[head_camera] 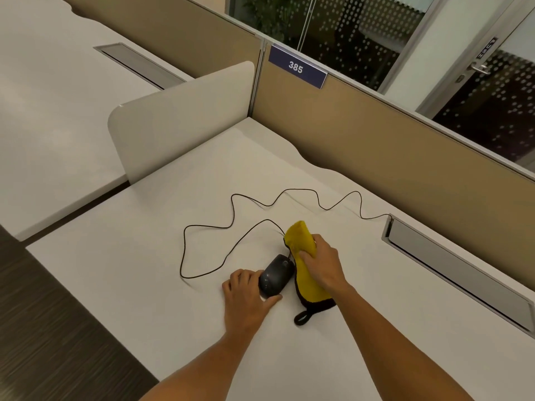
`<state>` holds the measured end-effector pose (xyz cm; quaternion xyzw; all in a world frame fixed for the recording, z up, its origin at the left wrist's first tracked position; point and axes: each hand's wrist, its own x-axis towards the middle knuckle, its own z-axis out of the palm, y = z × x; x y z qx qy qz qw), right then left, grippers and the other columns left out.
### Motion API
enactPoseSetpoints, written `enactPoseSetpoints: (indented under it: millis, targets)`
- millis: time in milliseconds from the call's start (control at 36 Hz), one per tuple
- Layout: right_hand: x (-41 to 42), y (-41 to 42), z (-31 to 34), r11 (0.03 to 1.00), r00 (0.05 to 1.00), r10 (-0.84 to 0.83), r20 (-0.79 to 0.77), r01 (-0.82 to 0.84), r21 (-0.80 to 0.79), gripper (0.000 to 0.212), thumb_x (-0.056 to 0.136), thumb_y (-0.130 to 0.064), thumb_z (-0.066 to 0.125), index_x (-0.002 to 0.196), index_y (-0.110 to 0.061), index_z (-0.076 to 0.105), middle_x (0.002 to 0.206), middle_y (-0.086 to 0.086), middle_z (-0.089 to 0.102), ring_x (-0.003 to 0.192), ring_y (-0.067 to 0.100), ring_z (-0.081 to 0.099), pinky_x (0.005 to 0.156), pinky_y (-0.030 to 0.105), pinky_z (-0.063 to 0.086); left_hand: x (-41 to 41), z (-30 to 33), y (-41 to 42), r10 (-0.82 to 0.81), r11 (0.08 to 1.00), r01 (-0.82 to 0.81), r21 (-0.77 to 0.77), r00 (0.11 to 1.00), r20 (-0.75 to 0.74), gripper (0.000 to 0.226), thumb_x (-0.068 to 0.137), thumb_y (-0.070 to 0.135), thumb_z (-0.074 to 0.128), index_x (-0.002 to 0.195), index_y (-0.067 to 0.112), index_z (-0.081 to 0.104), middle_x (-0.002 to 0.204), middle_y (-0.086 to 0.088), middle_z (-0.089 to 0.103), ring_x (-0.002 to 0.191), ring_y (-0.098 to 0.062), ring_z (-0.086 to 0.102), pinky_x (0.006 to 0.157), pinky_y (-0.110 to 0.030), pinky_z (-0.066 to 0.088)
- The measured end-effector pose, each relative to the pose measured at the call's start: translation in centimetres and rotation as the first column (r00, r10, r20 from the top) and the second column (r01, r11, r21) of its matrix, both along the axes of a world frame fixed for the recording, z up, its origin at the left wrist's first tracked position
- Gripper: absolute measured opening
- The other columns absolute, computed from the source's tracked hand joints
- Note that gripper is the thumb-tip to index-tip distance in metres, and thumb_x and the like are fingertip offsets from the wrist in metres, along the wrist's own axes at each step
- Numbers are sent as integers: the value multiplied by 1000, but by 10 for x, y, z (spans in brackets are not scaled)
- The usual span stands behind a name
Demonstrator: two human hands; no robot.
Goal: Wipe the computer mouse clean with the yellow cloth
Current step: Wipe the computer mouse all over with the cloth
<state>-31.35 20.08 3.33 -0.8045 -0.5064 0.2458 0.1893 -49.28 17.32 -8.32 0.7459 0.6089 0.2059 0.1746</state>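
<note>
A black wired computer mouse [276, 274] lies on the white desk [144, 285]. My left hand [246, 296] grips its near end, fingers on one side and thumb on the other. The yellow cloth [301, 241], edged in black with a black loop at its near end, lies bunched just right of the mouse and touches its side. My right hand [322, 263] is closed on the middle of the cloth. The mouse's black cable [231, 209] snakes away across the desk toward the far right.
A grey cable-tray slot [451, 267] is set into the desk at the right, where the cable ends. A tan partition [390, 157] with a "385" sign [296, 67] backs the desk. A white divider panel [179, 117] stands at the far left corner.
</note>
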Motion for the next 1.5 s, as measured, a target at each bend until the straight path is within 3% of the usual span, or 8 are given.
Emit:
enactPoseSetpoints:
  millis: [167,250,333,694,889,1500]
  targets:
    - [-12,22,-9,992,972,127,199,-121,-42,36,93,-23,56,127,-20,48,115,7,65,98,27,60,80,42,53,0,0,0,-2,1000,2,-25,1000,-7,69,66,80,53,113,30,60,106,9,59,108,-17,47,87,-34,37]
    - [-18,27,-10,990,984,127,122,-118,-78,41,92,-18,59,131,-20,47,123,9,62,104,29,59,84,36,51,0,-1,0,-2,1000,2,-10,1000,-3,68,66,79,53,112,30,60,104,9,60,106,-17,48,85,-34,38]
    - [-22,30,-14,989,994,103,40,-98,-109,39,90,-17,60,128,-21,49,122,11,62,103,30,59,77,32,44,0,-1,0,-1,1000,1,8,1000,-6,67,66,79,52,111,30,60,102,9,60,105,-18,49,84,-34,38]
    - [-13,34,-16,975,989,146,-20,-147,-168,41,87,-14,61,126,-24,54,122,7,63,106,29,59,83,32,47,0,-2,1,-6,1000,6,12,1000,-13,67,67,79,51,110,28,61,102,8,61,104,-18,50,83,-34,39]
    - [-17,26,-11,972,977,180,-117,-195,-131,31,89,-19,63,119,-24,59,104,-5,59,95,18,56,79,28,42,0,-3,-1,-4,1000,4,8,1000,1,66,64,75,63,110,27,62,102,8,61,104,-18,50,84,-35,40]
    - [-57,-19,-12,984,956,133,-262,-159,-82,29,87,-27,61,115,-28,60,110,-4,67,98,16,61,83,28,49,3,0,0,44,998,-44,-40,999,14,37,64,48,76,88,25,59,92,3,62,104,-24,54,83,-39,40]
